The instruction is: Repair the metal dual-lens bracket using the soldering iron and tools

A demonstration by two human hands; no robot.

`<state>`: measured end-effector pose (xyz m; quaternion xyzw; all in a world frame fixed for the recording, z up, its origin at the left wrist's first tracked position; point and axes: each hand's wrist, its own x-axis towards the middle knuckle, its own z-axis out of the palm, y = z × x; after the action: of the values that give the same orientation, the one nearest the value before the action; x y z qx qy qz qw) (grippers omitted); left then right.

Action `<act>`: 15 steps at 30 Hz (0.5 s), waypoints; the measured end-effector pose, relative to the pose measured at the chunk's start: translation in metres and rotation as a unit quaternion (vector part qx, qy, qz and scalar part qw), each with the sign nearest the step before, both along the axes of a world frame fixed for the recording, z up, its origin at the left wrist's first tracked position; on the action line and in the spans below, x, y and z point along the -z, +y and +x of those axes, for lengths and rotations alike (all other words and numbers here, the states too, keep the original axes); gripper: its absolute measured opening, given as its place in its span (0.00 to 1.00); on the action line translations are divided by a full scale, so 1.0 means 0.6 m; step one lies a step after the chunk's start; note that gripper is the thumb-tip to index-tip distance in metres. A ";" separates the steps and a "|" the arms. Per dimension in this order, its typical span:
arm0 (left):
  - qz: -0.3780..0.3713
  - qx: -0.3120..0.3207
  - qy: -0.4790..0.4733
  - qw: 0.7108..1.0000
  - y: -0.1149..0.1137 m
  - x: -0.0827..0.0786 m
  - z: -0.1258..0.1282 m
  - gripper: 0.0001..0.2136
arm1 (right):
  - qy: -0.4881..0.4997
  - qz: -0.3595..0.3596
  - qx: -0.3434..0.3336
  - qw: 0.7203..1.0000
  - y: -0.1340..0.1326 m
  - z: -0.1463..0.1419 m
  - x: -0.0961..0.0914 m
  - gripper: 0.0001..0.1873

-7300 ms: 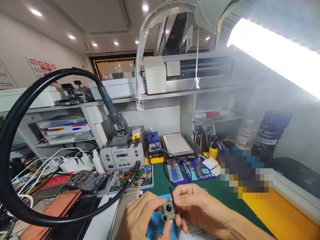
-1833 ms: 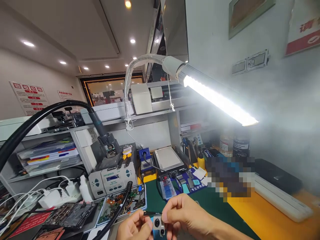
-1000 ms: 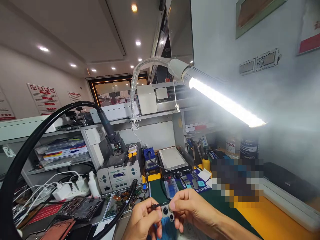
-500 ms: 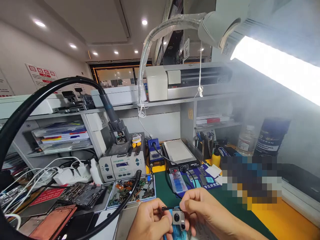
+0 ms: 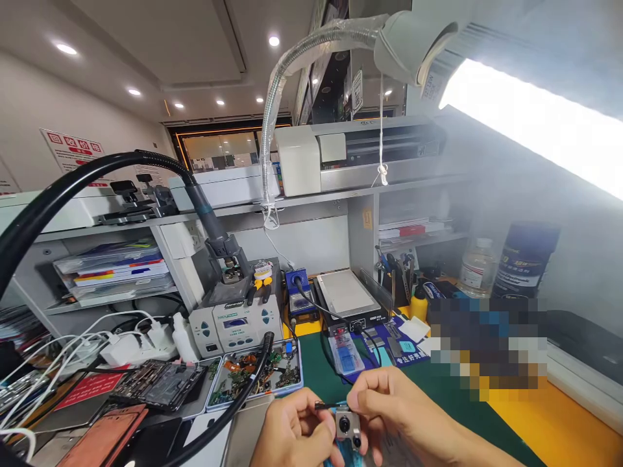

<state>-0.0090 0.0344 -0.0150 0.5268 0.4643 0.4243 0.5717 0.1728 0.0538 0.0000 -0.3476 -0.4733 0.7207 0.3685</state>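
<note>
Low in the view, both my hands hold a small silver camera module [image 5: 348, 427] with two dark lenses. My left hand [image 5: 292, 434] pinches the thin black flex strip [image 5: 325, 406] that sticks out from the module's top to the left. My right hand [image 5: 389, 408] pinches the module's upper right edge between thumb and forefinger. The module hangs just above a blue object [image 5: 341, 459] on the green mat [image 5: 418, 383]. Fingers of both hands are closed.
A tray of small parts [image 5: 256, 373] and opened phone bodies [image 5: 156, 383] lie left of my hands. A rework station [image 5: 236, 318], heating plate [image 5: 343, 295], bottles [image 5: 479, 263] and tool holder stand behind. A black hose [image 5: 97, 175] arcs at the left; a bright lamp [image 5: 525, 117] hangs overhead.
The view swung up and back down over the last seconds. The flex strip, upright at first, now points left between my fingers. In the last half second the hands barely moved.
</note>
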 end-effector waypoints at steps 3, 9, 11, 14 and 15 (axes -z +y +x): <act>0.002 0.004 -0.005 1.000 0.001 0.005 0.001 0.14 | 0.017 -0.015 -0.019 1.000 0.001 0.000 0.002 0.11; 0.010 0.012 -0.011 1.000 0.002 0.009 0.001 0.16 | 0.028 -0.044 -0.037 0.998 0.004 0.001 0.003 0.10; 0.014 0.015 -0.011 1.000 0.001 0.010 0.001 0.19 | 0.024 -0.045 -0.046 0.998 0.005 0.000 0.003 0.10; 0.021 0.016 -0.004 1.000 -0.001 0.013 0.002 0.22 | 0.021 -0.046 -0.063 0.997 0.006 0.001 0.003 0.11; 0.025 0.015 0.000 1.000 -0.002 0.015 0.003 0.22 | 0.022 -0.048 -0.068 0.996 0.006 0.001 0.002 0.11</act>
<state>-0.0072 0.0330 -0.0238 0.5480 0.4458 0.4271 0.5645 0.1735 0.0573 -0.0015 -0.3162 -0.4521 0.7736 0.3117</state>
